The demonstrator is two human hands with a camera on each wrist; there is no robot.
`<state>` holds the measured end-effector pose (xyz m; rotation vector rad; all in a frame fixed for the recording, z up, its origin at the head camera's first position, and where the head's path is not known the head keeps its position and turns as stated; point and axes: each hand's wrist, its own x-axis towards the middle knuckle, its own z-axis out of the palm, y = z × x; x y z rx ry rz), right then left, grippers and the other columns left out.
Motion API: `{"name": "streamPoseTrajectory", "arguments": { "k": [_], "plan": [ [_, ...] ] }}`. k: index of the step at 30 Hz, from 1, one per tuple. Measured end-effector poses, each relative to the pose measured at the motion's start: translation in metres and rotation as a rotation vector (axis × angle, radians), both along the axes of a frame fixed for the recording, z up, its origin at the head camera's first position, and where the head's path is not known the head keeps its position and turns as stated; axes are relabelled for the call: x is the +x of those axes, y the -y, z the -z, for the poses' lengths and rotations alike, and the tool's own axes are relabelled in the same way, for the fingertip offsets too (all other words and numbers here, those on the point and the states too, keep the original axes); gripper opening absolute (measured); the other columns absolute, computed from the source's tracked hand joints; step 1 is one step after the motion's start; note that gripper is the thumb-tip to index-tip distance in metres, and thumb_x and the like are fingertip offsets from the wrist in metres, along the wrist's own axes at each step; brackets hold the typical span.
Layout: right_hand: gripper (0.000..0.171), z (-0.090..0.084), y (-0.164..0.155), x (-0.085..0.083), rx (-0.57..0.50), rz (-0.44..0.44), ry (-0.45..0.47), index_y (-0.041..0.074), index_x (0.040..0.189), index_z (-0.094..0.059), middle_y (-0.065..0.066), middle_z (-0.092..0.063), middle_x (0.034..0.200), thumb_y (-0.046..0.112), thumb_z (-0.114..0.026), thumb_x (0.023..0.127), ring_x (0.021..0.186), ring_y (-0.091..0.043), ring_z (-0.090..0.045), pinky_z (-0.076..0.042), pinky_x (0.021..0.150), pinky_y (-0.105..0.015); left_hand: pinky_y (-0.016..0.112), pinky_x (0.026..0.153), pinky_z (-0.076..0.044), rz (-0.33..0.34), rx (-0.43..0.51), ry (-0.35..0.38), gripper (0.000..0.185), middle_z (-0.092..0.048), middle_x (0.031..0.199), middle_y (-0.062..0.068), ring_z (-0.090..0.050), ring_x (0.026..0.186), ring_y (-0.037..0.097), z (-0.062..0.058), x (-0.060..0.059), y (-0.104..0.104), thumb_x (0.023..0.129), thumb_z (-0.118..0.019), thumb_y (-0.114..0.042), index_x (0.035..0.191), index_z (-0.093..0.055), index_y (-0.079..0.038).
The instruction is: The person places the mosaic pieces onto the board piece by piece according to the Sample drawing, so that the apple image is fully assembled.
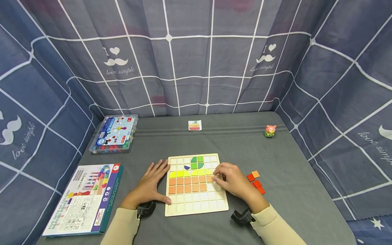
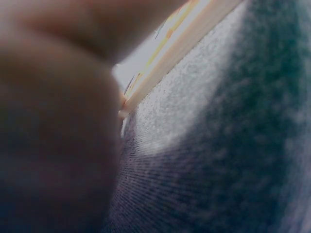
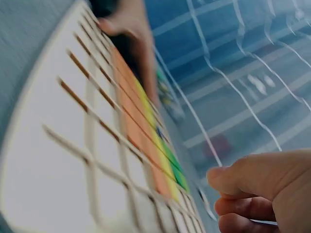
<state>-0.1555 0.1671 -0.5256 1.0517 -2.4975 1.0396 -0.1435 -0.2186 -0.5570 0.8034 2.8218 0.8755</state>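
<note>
A wooden grid board (image 1: 196,204) lies on the grey cloth in front of me. It holds green pieces, a small blue piece, a yellow row and two orange rows. My left hand (image 1: 153,185) lies flat on the cloth against the board's left edge, thumb by the lower left corner. My right hand (image 1: 228,180) hovers over the board's right side with fingers curled, its tips at the right end of the upper orange row. Whether they pinch a tile is hidden. The right wrist view shows the curled fingers (image 3: 262,194) above the board (image 3: 58,145). Loose red and orange tiles (image 1: 256,181) lie right of the hand.
A clear plastic box of beads (image 1: 114,133) and a printed cardboard box (image 1: 84,199) sit at the left. A small pattern card (image 1: 194,125) lies at the back, and a pink pig toy (image 1: 270,131) stands back right. Blue checked fabric walls enclose the table.
</note>
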Motion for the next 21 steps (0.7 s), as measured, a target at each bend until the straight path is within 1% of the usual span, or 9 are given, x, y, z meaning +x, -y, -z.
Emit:
{"name": "streamPoseTrajectory", "arguments": {
  "k": [3,8,10,13,16,19,21],
  "plan": [
    [0.015,-0.001,-0.024,-0.008,-0.016,0.103,0.026,0.006,0.094,-0.079,0.001,-0.071,0.098,-0.001,-0.087,0.084,0.075,-0.017,-0.066,-0.055,0.062,-0.029,0.058,0.126,-0.002,-0.001,-0.001,-0.001,0.142,-0.027,0.171,0.012,-0.013,0.158,0.036,0.000,0.000,0.000,0.057,-0.088,-0.081,0.165,-0.034,-0.006],
    [0.020,0.000,-0.069,-0.016,0.000,0.244,0.084,0.006,0.099,-0.080,0.001,-0.072,0.102,-0.007,-0.082,0.084,0.084,-0.018,-0.068,-0.059,0.069,-0.037,0.057,0.126,-0.002,-0.002,0.000,-0.008,0.142,-0.028,0.171,0.012,-0.014,0.158,0.037,0.001,-0.001,0.000,0.057,-0.088,-0.081,0.165,-0.035,-0.006],
    [0.026,0.001,-0.089,-0.018,0.008,0.267,0.129,0.006,0.103,-0.080,0.000,-0.072,0.104,-0.011,-0.079,0.084,0.089,-0.020,-0.069,-0.059,0.074,-0.040,0.058,0.126,-0.002,-0.001,-0.002,-0.012,0.142,-0.027,0.171,0.012,-0.014,0.158,0.037,0.001,-0.001,0.000,0.057,-0.088,-0.080,0.165,-0.035,-0.006],
    [0.035,0.003,-0.114,-0.018,0.010,0.269,0.208,0.007,0.108,-0.079,-0.001,-0.071,0.109,-0.015,-0.076,0.081,0.095,-0.024,-0.067,-0.057,0.079,-0.041,0.058,0.125,-0.003,0.000,-0.006,-0.013,0.142,-0.027,0.171,0.012,-0.014,0.158,0.038,-0.001,-0.001,-0.001,0.057,-0.088,-0.080,0.165,-0.035,-0.005],
    [0.042,0.005,-0.132,-0.015,-0.002,0.230,0.268,0.007,0.109,-0.079,-0.002,-0.070,0.114,-0.018,-0.075,0.075,0.099,-0.027,-0.065,-0.054,0.081,-0.037,0.058,0.125,-0.002,-0.001,-0.002,-0.012,0.141,-0.029,0.170,0.013,-0.015,0.158,0.038,-0.001,0.000,-0.001,0.057,-0.089,-0.079,0.165,-0.036,-0.005],
    [0.048,0.010,-0.141,-0.011,-0.015,0.173,0.274,0.008,0.107,-0.079,-0.002,-0.070,0.114,-0.020,-0.077,0.069,0.099,-0.028,-0.064,-0.052,0.079,-0.033,0.057,0.126,-0.002,-0.002,-0.001,-0.011,0.141,-0.029,0.170,0.012,-0.014,0.158,0.037,0.000,0.000,-0.001,0.057,-0.089,-0.079,0.165,-0.036,-0.005],
    [0.049,0.012,-0.144,-0.010,-0.011,0.146,0.273,0.010,0.106,-0.079,-0.001,-0.069,0.113,-0.021,-0.078,0.067,0.098,-0.027,-0.064,-0.052,0.079,-0.033,0.057,0.126,-0.002,-0.002,-0.006,-0.014,0.141,-0.029,0.170,0.012,-0.014,0.158,0.037,0.001,-0.001,-0.001,0.057,-0.088,-0.080,0.165,-0.035,-0.006]
  ]
}}
